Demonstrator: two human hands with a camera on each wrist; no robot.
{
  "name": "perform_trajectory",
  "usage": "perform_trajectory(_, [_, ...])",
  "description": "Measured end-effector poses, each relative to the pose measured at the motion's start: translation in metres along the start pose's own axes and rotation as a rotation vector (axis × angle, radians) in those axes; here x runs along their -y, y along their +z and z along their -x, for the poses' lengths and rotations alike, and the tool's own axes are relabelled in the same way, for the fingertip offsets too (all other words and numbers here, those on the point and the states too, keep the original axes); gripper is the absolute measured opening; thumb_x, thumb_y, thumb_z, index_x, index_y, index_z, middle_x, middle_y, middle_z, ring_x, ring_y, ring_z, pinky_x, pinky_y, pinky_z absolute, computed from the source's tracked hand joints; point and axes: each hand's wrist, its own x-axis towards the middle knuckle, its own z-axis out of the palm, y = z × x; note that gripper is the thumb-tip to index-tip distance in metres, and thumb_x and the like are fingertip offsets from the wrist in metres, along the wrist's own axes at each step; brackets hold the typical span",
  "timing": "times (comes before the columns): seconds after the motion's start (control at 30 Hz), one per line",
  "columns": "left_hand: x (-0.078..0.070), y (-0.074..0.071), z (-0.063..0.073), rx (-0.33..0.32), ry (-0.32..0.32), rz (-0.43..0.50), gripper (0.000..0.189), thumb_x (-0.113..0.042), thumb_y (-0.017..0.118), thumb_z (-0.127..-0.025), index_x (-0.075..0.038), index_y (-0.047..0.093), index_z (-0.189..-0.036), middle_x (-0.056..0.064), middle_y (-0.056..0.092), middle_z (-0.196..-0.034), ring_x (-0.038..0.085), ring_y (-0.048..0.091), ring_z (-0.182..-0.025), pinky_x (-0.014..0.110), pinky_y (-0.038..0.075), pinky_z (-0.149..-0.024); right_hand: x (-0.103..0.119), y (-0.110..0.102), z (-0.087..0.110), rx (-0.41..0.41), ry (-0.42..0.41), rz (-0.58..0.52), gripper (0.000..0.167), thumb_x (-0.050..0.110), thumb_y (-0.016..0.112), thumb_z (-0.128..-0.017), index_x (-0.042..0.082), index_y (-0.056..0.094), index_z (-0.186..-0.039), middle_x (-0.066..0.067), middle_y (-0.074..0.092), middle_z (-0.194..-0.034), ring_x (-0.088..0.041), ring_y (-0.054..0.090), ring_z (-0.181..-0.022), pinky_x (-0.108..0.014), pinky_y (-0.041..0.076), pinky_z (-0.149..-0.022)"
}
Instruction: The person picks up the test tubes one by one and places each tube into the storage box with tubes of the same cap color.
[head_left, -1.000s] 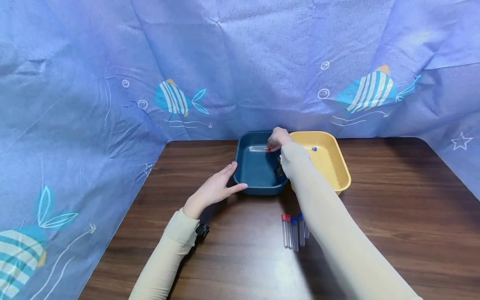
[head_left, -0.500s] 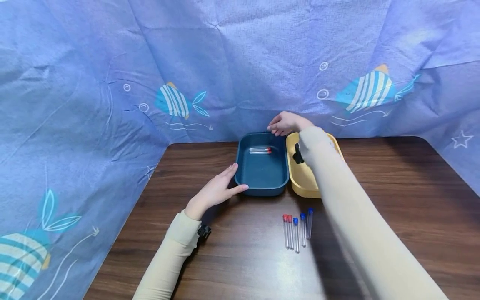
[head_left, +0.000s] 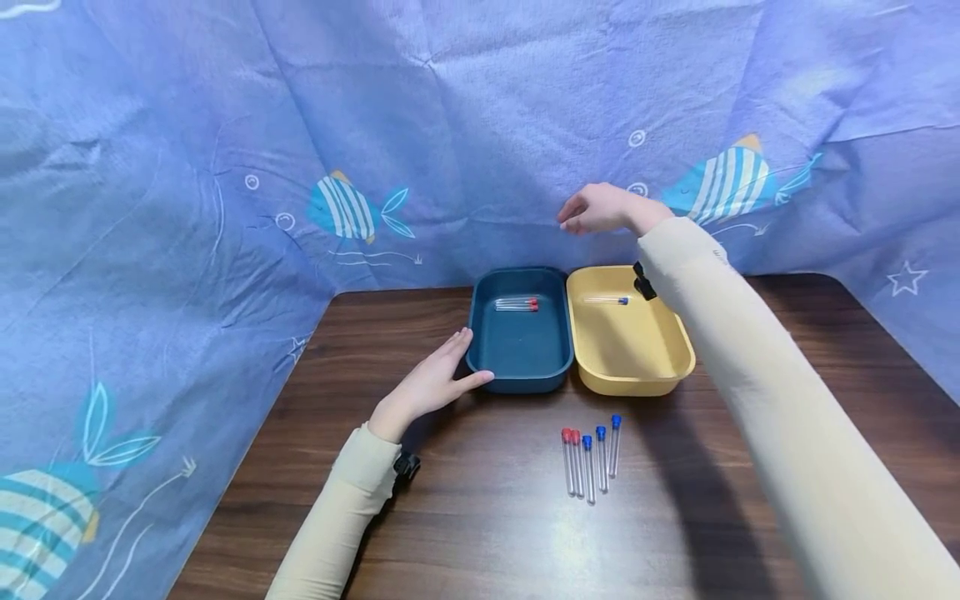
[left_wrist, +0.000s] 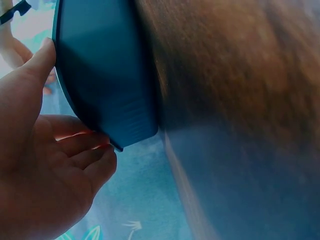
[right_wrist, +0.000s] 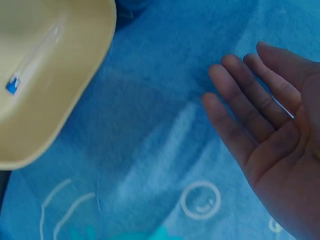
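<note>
Test tubes (head_left: pixel 589 471) are lying in a loose row on the counter (head_left: pixel 450 533), at five o'clock from the blue tray (head_left: pixel 521 350) and toward seven from the yellow tray (head_left: pixel 622 354). The work seems to be standing between two placements: a pair of red-capped tubes (head_left: pixel 517 306) is lying near the blue tray's twelve o'clock end, and one blue-capped tube (right_wrist: pixel 32 59) is lying likewise in the yellow one. The right hand (head_left: pixel 606 208) is hovering high toward the yellow tray's twelve o'clock, fingers relaxed and holding nothing; the left hand (head_left: pixel 431 379) is resting against the blue tray's rim at eight o'clock, thumb and fingers spread rather than clenching. The next move is probably calling for the right hand to pinch a tube from the row without rolling its neighbours. Five are lying there, two red-capped and three blue-capped, all slim and clear, fanning slightly, caps pointing toward twelve.
</note>
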Motion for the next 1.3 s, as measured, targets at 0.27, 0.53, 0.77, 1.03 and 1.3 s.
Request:
perform_trajectory(0.27, [0.000,0.002,0.000,0.005,-0.004,-0.005,0.096,-0.066,0.054,-0.095,-0.004,0.020,-0.161,0.007,0.012,-0.168,0.019,0.012,-0.154,0.043,0.019,-0.122,-0.004,-0.007,0.023,-0.030,-0.062,0.094,0.040,0.023,0.057,-0.103,-0.001,0.061,-0.136,-0.020,0.069,-0.122,-0.035,0.063,-0.114,-0.050,0.048,-0.098])
perform_trajectory(0.53, [-0.002,0.002,-0.006,0.008,0.005,-0.004,0.097,-0.067,0.053,-0.095,-0.004,0.020,-0.161,0.011,0.014,-0.168,0.020,0.013,-0.154,0.045,0.020,-0.122,-0.003,-0.010,0.057,-0.090,-0.099,0.107,0.036,0.023,0.059,-0.103,0.002,0.066,-0.132,-0.015,0.072,-0.111,-0.028,0.064,-0.104,-0.045,0.049,-0.091])
perform_trajectory(0.77, [-0.003,0.001,-0.003,0.005,0.004,0.015,0.095,-0.065,0.054,-0.095,-0.005,0.020,-0.161,0.010,0.014,-0.168,0.023,0.015,-0.153,0.048,0.021,-0.121,0.008,0.009,0.082,-0.204,-0.399,0.171,0.022,0.005,0.063,-0.098,0.002,0.073,-0.118,-0.012,0.071,-0.113,-0.028,0.068,-0.101,-0.044,0.054,-0.089])
perform_trajectory(1.03, [-0.001,0.002,-0.001,0.000,0.001,0.018,0.096,-0.067,0.053,-0.095,-0.006,0.020,-0.161,0.009,0.014,-0.168,0.022,0.016,-0.153,0.047,0.021,-0.121,0.026,0.024,0.112,-0.290,-0.609,0.250,0.022,0.001,0.069,-0.093,0.007,0.074,-0.113,-0.004,0.069,-0.113,-0.023,0.067,-0.103,-0.043,0.055,-0.087])
perform_trajectory(1.3, [-0.001,0.002,0.001,0.010,-0.007,0.013,0.099,-0.070,0.051,-0.093,-0.006,0.018,-0.161,0.011,0.016,-0.167,0.025,0.018,-0.153,0.048,0.022,-0.121,0.036,0.055,0.138,-0.171,-0.661,0.300,0.023,0.004,0.072,-0.091,0.010,0.074,-0.113,0.000,0.070,-0.108,-0.017,0.068,-0.097,-0.039,0.056,-0.085])
